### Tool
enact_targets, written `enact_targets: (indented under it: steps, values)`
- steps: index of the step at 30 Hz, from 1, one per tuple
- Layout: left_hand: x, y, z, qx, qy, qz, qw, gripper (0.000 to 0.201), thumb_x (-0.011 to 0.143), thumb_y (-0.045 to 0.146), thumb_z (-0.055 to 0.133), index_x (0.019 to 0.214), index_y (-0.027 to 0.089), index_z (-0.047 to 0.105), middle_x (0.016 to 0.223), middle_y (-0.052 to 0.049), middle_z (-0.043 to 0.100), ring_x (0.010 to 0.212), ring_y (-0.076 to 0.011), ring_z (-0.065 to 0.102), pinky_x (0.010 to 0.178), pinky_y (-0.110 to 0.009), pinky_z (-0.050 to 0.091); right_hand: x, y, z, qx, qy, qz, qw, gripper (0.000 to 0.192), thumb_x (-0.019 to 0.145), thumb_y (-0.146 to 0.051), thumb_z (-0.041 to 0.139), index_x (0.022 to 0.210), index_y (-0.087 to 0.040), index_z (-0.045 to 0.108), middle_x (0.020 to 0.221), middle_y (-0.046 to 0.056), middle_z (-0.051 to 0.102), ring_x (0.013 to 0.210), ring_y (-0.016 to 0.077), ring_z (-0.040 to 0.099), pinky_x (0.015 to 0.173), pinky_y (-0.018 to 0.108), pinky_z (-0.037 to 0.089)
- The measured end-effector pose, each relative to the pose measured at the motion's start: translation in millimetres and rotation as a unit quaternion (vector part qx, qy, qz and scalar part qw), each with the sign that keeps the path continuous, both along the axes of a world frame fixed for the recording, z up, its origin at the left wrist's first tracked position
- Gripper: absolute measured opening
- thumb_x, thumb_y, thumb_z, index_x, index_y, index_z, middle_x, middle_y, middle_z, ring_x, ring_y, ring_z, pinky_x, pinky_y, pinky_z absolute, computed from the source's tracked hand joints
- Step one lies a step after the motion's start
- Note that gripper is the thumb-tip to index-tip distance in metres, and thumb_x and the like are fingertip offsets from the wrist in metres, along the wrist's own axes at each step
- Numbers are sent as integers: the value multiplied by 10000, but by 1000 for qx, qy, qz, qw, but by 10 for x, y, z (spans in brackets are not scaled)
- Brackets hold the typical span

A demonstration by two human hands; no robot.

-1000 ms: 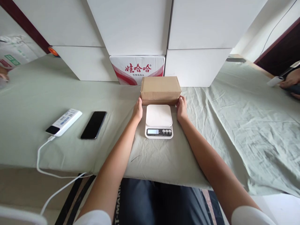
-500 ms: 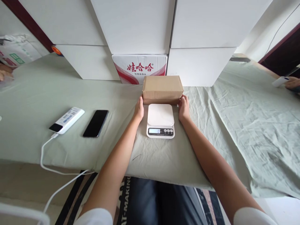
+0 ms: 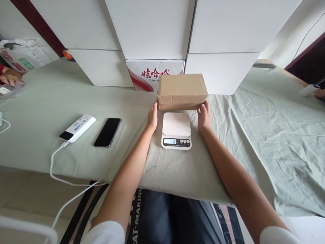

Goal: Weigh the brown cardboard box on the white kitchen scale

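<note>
A brown cardboard box (image 3: 181, 90) is gripped between the two hands, the left hand (image 3: 152, 117) pressed against its lower left end and the right hand (image 3: 203, 117) against its lower right end, fingers curled under the bottom edge. The box is held at the far side of a small white kitchen scale (image 3: 176, 130), its near edge just above and beyond the far rim of the weighing plate; whether it has fully left the cloth cannot be told for certain, though it appears slightly raised. The plate of the scale is bare and a single digit, apparently zero, is shown on its display. As a judgement, the box has been taken hold of and lifting has begun, while placing it on the plate and reading a weight are not yet done. The scale stands on a bench (image 3: 266, 135) draped with a creased pale green cloth. To the left on the cloth a white power bank (image 3: 77, 128) with a white cable is laid, and a black phone (image 3: 107, 131) lies just beside it. Behind the box a carton with red print (image 3: 147, 73) is wedged between large white boxes (image 3: 152, 27). At the far left edge another person's hand (image 3: 10, 78) is seen.
</note>
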State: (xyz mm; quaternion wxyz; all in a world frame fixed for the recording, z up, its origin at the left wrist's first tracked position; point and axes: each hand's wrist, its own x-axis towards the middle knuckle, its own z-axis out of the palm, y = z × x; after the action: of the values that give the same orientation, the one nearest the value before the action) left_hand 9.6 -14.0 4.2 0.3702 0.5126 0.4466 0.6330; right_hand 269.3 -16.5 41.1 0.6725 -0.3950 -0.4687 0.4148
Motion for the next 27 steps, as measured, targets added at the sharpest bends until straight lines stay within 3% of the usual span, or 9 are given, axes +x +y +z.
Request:
enact_targets:
  steps: [2,5,7,9,11,15,27]
  values:
    - [8,-48,97,48,-26,22,998,815,940,950,519,1349,288,761,1608,-92,714,1568,-321,612,1245,-431,543,36,-104,148,31,5,-28,999,445,907,-703,699,1150,-335,639,1326,22,660,1372,244,612,1123,422,590]
    - [13,-96,215,83,-87,88,989,650,930,906,618,979,266,725,1115,-74,816,1147,-265,769,907,-353,616,75,-391,316,32,4,-40,999,394,930,-680,681,1088,-331,592,1168,27,624,1213,249,653,963,399,622]
    - [13,-116,256,85,-122,118,982,639,947,848,670,772,242,569,791,-27,669,859,-207,705,736,-312,548,79,-598,314,19,6,-27,999,392,924,-670,681,1038,-320,546,1086,19,592,1089,235,648,875,362,603]
    - [11,-134,271,88,-139,116,980,684,959,782,723,687,233,418,648,13,484,697,-166,581,651,-296,470,61,-749,220,0,25,-26,999,399,912,-656,673,1000,-307,501,1017,6,552,987,212,616,813,321,560]
    - [7,-152,273,96,-143,109,979,716,951,733,771,664,232,350,615,33,380,631,-144,487,619,-292,420,29,-820,84,-19,52,-36,998,382,894,-612,679,977,-300,475,985,-7,524,939,193,585,789,295,524]
    - [-7,-185,280,109,-144,120,976,711,919,684,835,650,231,357,621,43,340,606,-133,423,605,-297,392,-16,-812,-104,-30,56,-40,997,338,892,-573,654,956,-296,471,1020,-6,554,997,199,598,837,306,541]
    - [-63,-224,202,83,-128,120,981,714,1004,561,781,634,225,271,605,36,283,568,-122,375,563,-300,348,14,-782,-112,-41,69,-35,996,307,852,-510,673,902,-286,468,992,11,584,1054,216,637,801,312,567]
